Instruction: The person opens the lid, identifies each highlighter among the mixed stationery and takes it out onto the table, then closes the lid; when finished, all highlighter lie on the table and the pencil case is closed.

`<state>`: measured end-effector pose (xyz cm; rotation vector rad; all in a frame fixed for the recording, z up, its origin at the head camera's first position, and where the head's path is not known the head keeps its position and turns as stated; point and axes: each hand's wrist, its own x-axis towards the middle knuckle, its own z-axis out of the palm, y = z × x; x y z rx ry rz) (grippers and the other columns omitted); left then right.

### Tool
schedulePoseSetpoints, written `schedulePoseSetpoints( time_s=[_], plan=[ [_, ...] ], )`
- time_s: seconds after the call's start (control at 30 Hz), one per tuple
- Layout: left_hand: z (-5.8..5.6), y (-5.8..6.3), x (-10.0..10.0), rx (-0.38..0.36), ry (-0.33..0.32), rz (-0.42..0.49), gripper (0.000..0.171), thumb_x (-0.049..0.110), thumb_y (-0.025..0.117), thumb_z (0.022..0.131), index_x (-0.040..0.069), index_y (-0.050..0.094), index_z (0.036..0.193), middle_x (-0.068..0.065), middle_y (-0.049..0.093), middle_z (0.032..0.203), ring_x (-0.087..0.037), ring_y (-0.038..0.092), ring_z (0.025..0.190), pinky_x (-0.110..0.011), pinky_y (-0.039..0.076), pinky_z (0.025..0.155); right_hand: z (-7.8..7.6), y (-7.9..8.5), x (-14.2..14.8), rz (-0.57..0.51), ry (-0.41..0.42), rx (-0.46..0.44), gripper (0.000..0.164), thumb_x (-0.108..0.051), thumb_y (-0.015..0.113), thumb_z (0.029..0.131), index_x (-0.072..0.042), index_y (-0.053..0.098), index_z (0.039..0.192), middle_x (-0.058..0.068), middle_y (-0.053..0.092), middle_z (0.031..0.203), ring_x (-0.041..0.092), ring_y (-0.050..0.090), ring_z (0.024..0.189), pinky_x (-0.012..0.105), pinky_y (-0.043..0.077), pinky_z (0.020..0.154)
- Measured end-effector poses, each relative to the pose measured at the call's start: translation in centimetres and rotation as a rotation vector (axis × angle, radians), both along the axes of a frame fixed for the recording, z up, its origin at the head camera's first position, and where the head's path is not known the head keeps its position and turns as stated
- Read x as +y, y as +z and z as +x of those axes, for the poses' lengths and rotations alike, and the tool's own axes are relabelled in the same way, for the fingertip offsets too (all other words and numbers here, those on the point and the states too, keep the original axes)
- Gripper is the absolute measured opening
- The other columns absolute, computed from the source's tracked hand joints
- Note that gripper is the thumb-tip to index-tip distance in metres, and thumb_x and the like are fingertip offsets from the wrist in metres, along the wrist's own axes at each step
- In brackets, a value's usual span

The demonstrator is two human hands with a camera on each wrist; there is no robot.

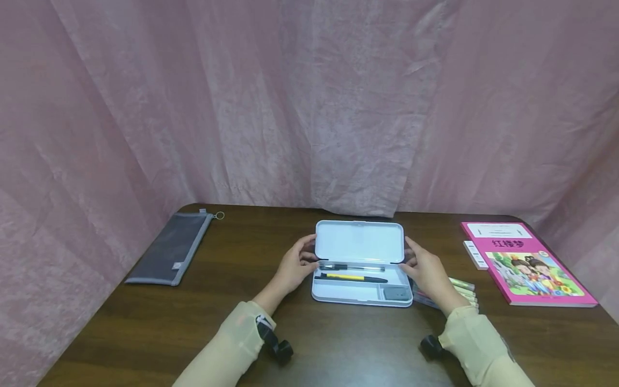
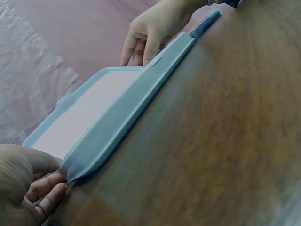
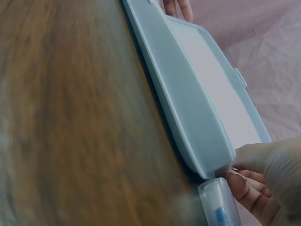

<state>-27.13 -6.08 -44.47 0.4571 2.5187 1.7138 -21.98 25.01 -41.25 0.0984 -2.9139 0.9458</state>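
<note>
An open pale blue pencil case (image 1: 359,242) lies in the middle of the table, its lid tilted back. Inside are a clear pen with a black cap (image 1: 360,268), a yellow and black pen (image 1: 353,277) and a grey block (image 1: 396,293) in the lower right compartment. My left hand (image 1: 292,264) grips the case's left side near the hinge, thumb at the edge; the left wrist view shows its fingers (image 2: 47,188) curled at the corner. On the opposite side, my right hand (image 1: 427,269) holds the right edge, thumb on the rim. The right wrist view shows those fingers (image 3: 249,188) bent there.
Partly behind the right hand lies a bundle of capped markers (image 1: 464,290), close against the case. Farther right are a white box (image 1: 475,255) and a pink book (image 1: 541,263). A grey mesh zip pouch (image 1: 169,250) lies at the left. Pink curtains (image 1: 358,107) hang behind the table.
</note>
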Motion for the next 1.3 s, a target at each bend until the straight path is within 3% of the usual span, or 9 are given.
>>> schedulePoseSetpoints(
  time_s=[0.37, 0.7, 1.3],
  plan=[
    [-0.02, -0.17, 0.17, 0.026, 0.008, -0.035, 0.07, -0.004, 0.067, 0.085, 0.016, 0.038, 0.145, -0.012, 0.053, 0.136, -0.022, 0.062, 0.104, -0.032, 0.055, 0.085, 0.01, -0.51, 0.14, -0.022, -0.011, 0.029, 0.055, -0.008, 0.067, 0.088, 0.006, 0.044, 0.136, 0.022, 0.065, 0.11, 0.03, 0.066, 0.093, 0.047, 0.054, 0.086],
    [-0.15, -0.15, 0.15, 0.043, 0.006, -0.027, 0.056, -0.003, 0.067, 0.085, 0.003, 0.046, 0.137, -0.015, 0.061, 0.119, -0.024, 0.061, 0.105, -0.037, 0.053, 0.091, 0.14, -0.7, 0.21, -0.047, -0.026, 0.057, 0.042, -0.007, 0.068, 0.087, 0.006, 0.049, 0.123, 0.02, 0.064, 0.104, 0.029, 0.065, 0.091, 0.046, 0.055, 0.085],
    [-0.03, -0.28, 0.07, 0.084, -0.015, 0.007, 0.043, -0.007, 0.067, 0.083, 0.006, 0.05, 0.121, -0.015, 0.06, 0.106, -0.025, 0.062, 0.096, -0.033, 0.054, 0.082, 0.19, -0.21, 0.43, -0.022, -0.018, 0.094, 0.038, -0.014, 0.071, 0.086, 0.001, 0.052, 0.116, 0.016, 0.066, 0.097, 0.023, 0.064, 0.083, 0.043, 0.057, 0.078]
  ],
)
